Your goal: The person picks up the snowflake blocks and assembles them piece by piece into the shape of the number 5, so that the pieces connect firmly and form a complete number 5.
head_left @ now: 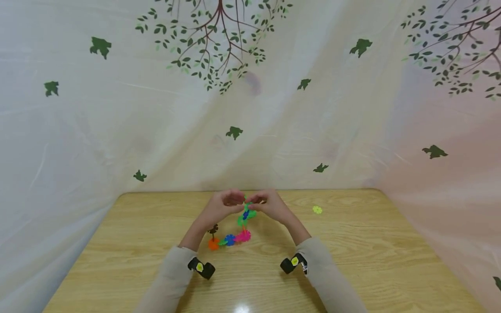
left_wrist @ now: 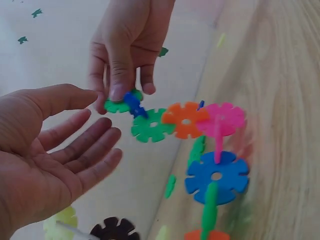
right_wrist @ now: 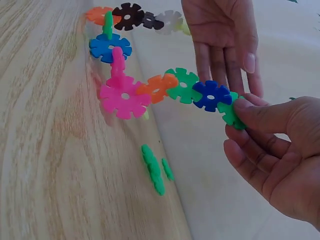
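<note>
My right hand (head_left: 270, 205) pinches a green notched disc (right_wrist: 231, 114) between thumb and fingers. That disc is the end of a chain of interlocking flower-shaped plastic discs. From there follow a dark blue disc (right_wrist: 212, 96), a green one (right_wrist: 183, 85), an orange one (right_wrist: 158, 89) and a pink one (right_wrist: 125, 96). Past a blue disc (left_wrist: 216, 177), the chain bends on to orange, black (right_wrist: 128, 16), white and yellow pieces. My left hand (left_wrist: 55, 145) is beside the held end, palm turned up, its fingers spread loosely with nothing between them.
Two loose green pieces (right_wrist: 152, 170) lie on the wooden table (head_left: 352, 261), near its far edge. A yellow-green disc (head_left: 317, 209) lies farther right. Behind the table hangs a pale curtain (head_left: 274, 113) printed with leaves and branches.
</note>
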The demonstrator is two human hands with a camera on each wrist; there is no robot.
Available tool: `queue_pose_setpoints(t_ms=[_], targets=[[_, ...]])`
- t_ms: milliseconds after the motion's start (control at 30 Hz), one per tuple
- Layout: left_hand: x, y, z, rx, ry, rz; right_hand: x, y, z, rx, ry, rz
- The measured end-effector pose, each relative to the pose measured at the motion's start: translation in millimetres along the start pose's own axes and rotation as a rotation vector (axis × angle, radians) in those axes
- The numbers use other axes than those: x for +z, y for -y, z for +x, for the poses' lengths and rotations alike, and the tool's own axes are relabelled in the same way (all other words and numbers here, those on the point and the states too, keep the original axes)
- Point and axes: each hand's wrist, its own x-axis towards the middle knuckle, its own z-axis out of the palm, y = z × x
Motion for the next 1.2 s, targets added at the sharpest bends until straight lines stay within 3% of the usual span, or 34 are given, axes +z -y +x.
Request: queue_pose_setpoints(t_ms=[300,633,933,1200], targets=[[6.6,14.3,-1.0,-0.193,0.091,-0.056,5.8,0.5,1.4,-0.02,-0.045,0.024],[-8.1,13.9,-3.8,-0.228,0.046,0.007,-4.3,0.5,6.3,0.088,0.01,0.02],[-21.1,17.6,-1.8,-0.244,-0.05,-0.059,-9.8,-16.5,16.7,0.117,0.145,-0.059],[-25.8,17.5,-2.3,-0.255,-0.069,-0.072,0.3,-30.3,21.7,0.135,0.217,-0.143]])
